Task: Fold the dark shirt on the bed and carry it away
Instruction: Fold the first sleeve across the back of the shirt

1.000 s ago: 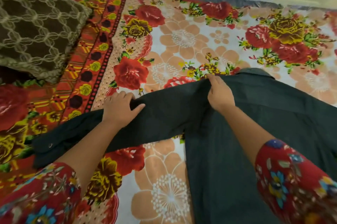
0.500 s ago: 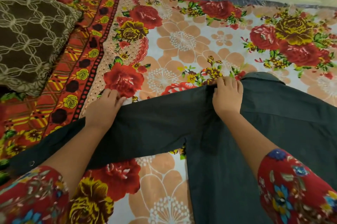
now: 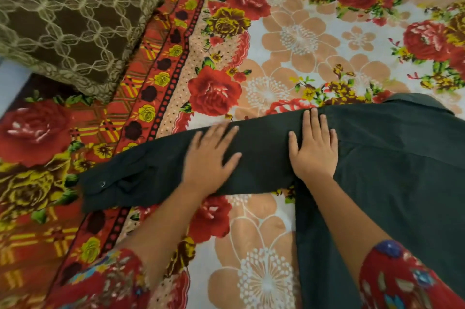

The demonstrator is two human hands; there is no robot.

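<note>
On the floral-sheeted bed (image 3: 302, 39), a dark cotton shirt (image 3: 390, 170) lies spread, its sleeve stretching left. The left hand (image 3: 208, 157) and right hand (image 3: 313, 150) press flat on it, fingers released.

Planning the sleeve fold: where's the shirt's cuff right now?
Head view, lower left: the cuff lies on the bedsheet, left of the left hand, below the brown pillow.

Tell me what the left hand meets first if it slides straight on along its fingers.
Nothing raised, it seems: the left hand lies flat on the dark shirt's sleeve, fingertips near its far edge; beyond is only floral bedsheet. The brown pillow sits well left of that line.
</note>
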